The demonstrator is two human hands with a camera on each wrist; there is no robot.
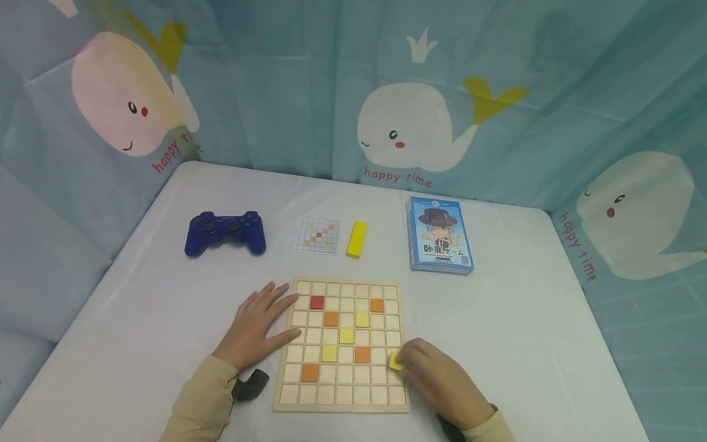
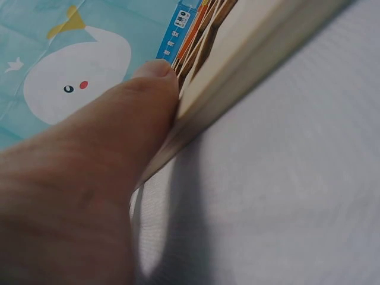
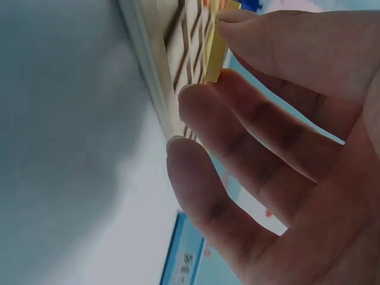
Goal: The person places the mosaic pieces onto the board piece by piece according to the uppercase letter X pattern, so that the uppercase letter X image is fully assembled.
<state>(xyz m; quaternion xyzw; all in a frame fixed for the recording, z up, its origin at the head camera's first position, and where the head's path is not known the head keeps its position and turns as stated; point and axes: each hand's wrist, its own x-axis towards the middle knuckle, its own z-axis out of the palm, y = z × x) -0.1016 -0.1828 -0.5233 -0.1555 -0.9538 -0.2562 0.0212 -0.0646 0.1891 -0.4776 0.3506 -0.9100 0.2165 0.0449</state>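
Observation:
A wooden grid board [image 1: 278,393] lies on the white table, with red, orange and yellow square tiles set in some of its cells. My left hand [image 1: 256,328] rests with spread fingers along the board's left edge. In the left wrist view its thumb [image 2: 145,98] touches the rim. My right hand [image 1: 440,380] pinches a yellow tile [image 1: 395,361] between thumb and fingertips, over the right side of the board. Seen from the right wrist, that tile stands on edge in the pinch, while the other fingers [image 3: 196,172] curve loosely beside the board.
Behind the board lie a printed pattern card [image 1: 318,236] and a yellow bar-shaped block [image 1: 356,240]. A blue game controller [image 1: 225,233] is at the left, and a blue game box [image 1: 440,236] at the right. A whale-print curtain [image 1: 309,80] hangs behind the table.

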